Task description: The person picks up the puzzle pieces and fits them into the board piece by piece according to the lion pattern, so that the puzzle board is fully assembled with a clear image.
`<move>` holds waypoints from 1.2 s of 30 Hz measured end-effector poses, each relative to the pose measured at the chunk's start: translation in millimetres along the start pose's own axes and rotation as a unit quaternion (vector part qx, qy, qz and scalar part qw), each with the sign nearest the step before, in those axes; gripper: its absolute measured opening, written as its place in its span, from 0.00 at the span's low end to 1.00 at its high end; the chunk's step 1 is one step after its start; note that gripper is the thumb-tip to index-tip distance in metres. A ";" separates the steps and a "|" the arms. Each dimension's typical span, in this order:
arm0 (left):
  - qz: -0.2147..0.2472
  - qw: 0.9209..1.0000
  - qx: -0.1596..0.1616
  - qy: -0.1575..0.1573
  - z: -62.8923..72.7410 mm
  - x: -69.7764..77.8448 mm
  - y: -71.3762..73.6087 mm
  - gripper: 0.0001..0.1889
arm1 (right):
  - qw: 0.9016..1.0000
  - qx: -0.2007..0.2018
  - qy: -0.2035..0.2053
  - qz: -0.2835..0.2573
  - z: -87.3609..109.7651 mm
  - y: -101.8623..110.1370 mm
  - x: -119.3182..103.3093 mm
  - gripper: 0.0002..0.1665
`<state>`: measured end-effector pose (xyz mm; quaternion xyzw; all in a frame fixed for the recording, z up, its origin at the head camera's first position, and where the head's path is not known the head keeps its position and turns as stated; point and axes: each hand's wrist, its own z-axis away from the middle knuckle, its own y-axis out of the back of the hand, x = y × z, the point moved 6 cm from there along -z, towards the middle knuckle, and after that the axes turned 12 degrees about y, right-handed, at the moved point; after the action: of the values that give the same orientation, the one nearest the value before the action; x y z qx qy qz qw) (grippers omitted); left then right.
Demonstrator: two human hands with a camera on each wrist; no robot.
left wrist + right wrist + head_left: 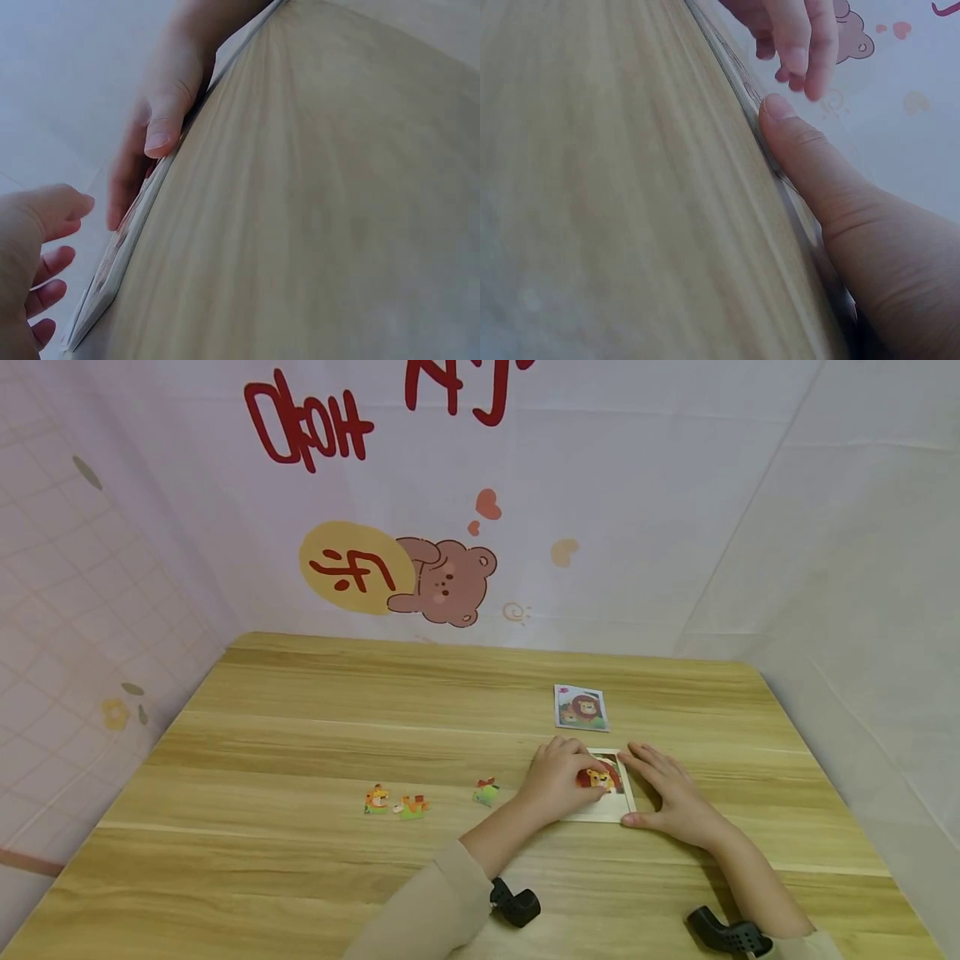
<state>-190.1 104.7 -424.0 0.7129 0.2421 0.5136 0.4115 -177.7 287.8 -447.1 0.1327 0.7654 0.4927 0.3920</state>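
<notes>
A small pale-framed jigsaw tray [600, 812] lies flat on the table. Inside it, lion puzzle pieces [600, 779] show a yellow face and red-brown mane. My left hand [553, 781] reaches over the tray from the left, thumb and index finger above the lion picture; in the left wrist view its fingers [51, 296] are loosely bent, with nothing seen between them. My right hand [675, 797] rests at the tray's right edge, thumb at the near corner and fingers stretched toward the far corner. In the right wrist view, its thumb [802, 146] lies straight against the tray's edge.
A printed lion picture card [581, 708] lies behind the tray. Left of my hands are loose puzzle pieces: a green one [486, 792], an orange one [412, 807] and another orange one [377, 799]. A printed cloth wall [600, 610] stands behind the wooden table [262, 860].
</notes>
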 end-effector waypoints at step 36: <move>0.131 0.988 0.081 -0.015 119.9 -143.5 119.5 0.15 | 1.000 0.008 0.011 0.015 0.0 -1.4 1.4 0.55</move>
<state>-138.6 -111.0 -416.6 0.7772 0.1809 0.5308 0.2854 -178.3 288.0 -449.0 0.1422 0.7718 0.4938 0.3746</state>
